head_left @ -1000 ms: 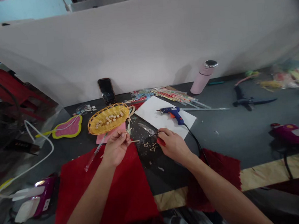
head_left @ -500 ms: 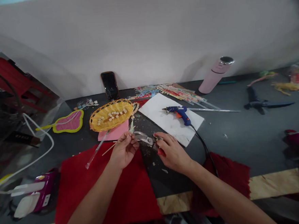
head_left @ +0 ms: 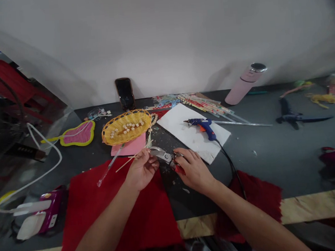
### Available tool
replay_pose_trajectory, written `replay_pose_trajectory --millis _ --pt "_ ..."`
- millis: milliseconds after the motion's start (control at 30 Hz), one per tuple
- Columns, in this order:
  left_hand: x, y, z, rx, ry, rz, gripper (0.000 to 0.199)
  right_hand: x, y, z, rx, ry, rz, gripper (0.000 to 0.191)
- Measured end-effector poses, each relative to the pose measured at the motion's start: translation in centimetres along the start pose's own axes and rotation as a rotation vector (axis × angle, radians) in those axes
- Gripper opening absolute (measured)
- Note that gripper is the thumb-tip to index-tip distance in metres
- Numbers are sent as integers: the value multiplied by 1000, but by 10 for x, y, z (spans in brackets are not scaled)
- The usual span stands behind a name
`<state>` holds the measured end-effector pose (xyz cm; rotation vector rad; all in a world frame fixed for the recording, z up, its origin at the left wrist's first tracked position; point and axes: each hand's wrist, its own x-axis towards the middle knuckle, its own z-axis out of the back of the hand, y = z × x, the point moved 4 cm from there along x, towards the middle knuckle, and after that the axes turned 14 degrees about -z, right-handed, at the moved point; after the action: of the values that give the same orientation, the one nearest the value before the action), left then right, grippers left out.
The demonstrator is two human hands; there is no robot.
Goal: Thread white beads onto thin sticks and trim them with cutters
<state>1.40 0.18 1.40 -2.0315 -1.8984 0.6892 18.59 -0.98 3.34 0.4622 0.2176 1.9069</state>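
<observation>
My right hand (head_left: pixel 192 167) is wrapped round the red handle of a pair of metal cutters (head_left: pixel 164 155), whose curved blades point left toward my other hand. My left hand (head_left: pixel 142 168) pinches something small at the blade tips, too small to make out. Thin pale sticks (head_left: pixel 123 165) show beside its fingers. A yellow woven basket (head_left: pixel 111 138) holding small pale pieces lies behind it, partly over a pink sheet (head_left: pixel 140 142). Under my left forearm is a red cloth (head_left: pixel 86 192).
A blue glue gun (head_left: pixel 204 126) rests on a white board (head_left: pixel 175 121), its black cord running toward the front edge. A phone (head_left: pixel 125 93) and a pink bottle (head_left: pixel 245 85) stand by the wall. Wrapped sticks (head_left: pixel 200 105) lie behind the board. Purple device (head_left: pixel 51 210) at left.
The cutters' blades look closer together at my left fingertips. More of the pale sticks shows beside my left hand. The whole view has shifted slightly.
</observation>
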Motion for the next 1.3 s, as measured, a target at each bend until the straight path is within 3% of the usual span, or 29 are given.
replay_pose_trajectory --millis 467,1000,1300 --pt "2 -2 1 171 50 -103 15 -4 3 0 12 -54 45 13" --pt "4 -4 4 261 34 -135 14 -4 1 -1 7 7 33 13" --pt "4 -4 6 285 42 -142 12 -3 3 1 -16 42 38 57"
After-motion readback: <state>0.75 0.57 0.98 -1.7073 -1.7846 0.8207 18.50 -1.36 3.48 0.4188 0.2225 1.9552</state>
